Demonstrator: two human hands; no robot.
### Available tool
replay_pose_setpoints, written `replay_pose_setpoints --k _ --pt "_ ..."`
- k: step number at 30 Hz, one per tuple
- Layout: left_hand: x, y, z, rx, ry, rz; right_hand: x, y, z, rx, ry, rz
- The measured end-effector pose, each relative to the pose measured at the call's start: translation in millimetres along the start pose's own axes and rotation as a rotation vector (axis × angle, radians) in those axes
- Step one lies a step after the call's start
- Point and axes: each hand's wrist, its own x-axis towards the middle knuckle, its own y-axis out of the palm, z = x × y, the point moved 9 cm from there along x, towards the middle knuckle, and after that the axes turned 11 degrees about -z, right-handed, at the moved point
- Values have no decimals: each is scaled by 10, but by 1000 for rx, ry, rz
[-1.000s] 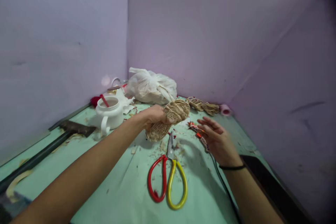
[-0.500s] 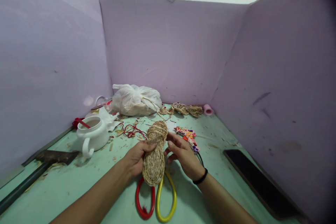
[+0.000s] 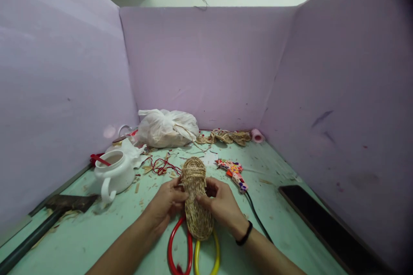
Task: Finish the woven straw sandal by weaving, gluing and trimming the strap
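Observation:
In the middle of the head view I hold a small slipper-shaped piece of braided straw (image 3: 200, 223), with a few strands wound across its far part. My left hand (image 3: 166, 202) grips its left edge between thumb and fingers. On the opposite edge, my right hand (image 3: 224, 202) has its thumb on top and its fingers underneath, partly hidden. Beneath the straw piece lie scissors whose red handle loop (image 3: 171, 245) and yellow handle loop (image 3: 218, 255) stick out towards me; their blades are hidden. Just beyond my right hand is a patterned glue gun (image 3: 237, 174) with a black cord.
A white teapot (image 3: 118, 176) and a dark-headed tool (image 3: 69, 203) are at left. Red thread (image 3: 161, 164) and straw scraps lie behind my hands. Farther back are a white plastic bag (image 3: 167, 129), straw braids (image 3: 226, 136) and a pink roll (image 3: 257, 135). A black phone (image 3: 322, 227) lies right.
My right hand, earlier loosely open beside the straw piece, now grips its right edge. The piece has tipped slightly and come nearer. My left hand has shifted its hold, and the view has tilted up slightly.

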Motion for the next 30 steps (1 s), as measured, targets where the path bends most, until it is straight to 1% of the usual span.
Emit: replay_pose_setpoints --k 3,5,7,10,13,15,17,19,21,24,26,30 --pt "12 -217 -121 50 76 -181 -52 -48 82 -68 -36 -72" --pt "12 -334 -209 66 160 -289 -114 -71 167 -157 -78 -117" --pt "-19 -402 -342 92 310 -357 -172 -69 232 -221 -110 -131" --pt "-152 -425 -577 203 591 -406 -201 -55 260 -213 -124 -121" --pt "-383 -352 -786 407 901 -432 -182 -70 258 -214 -147 -132" --pt "-596 -221 -880 564 1166 -418 -187 -77 272 -236 -181 -143" --pt "-783 -71 -884 699 1400 -369 -218 -74 298 -263 -219 -153" --pt "-888 27 -838 787 1533 -327 -264 -81 344 -296 -269 -178" --pt "-921 78 -792 839 1581 -295 -308 -102 409 -337 -341 -221" --pt "-908 127 -742 889 1577 -254 -360 -124 508 -409 -474 -271" --pt "-899 155 -721 921 1580 -249 -382 -126 550 -459 -549 -289" --pt "-879 225 -677 983 1583 -226 -423 -128 603 -557 -663 -346"
